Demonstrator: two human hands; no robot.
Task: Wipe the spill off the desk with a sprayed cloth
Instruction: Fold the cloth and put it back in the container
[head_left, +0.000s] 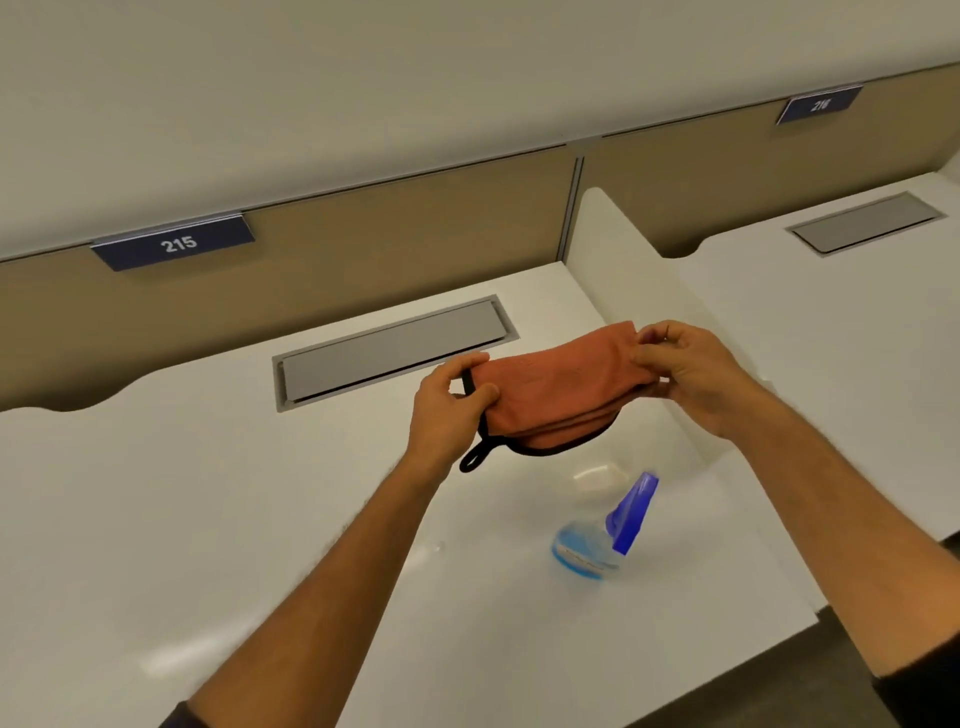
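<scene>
Orange cloth stretched between left hand and right hand grips

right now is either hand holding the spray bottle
No, both the left hand and right hand grip the orange cloth; the spray bottle stands on the desk.

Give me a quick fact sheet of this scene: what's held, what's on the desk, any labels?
held: orange cloth, folded, above the desk
left hand: grips the cloth's left end
right hand: pinches its right end
on desk: spray bottle, blue trigger, untouched
desk fitting: grey hatch
label: sign reading 215
spill: cannot tell
</scene>
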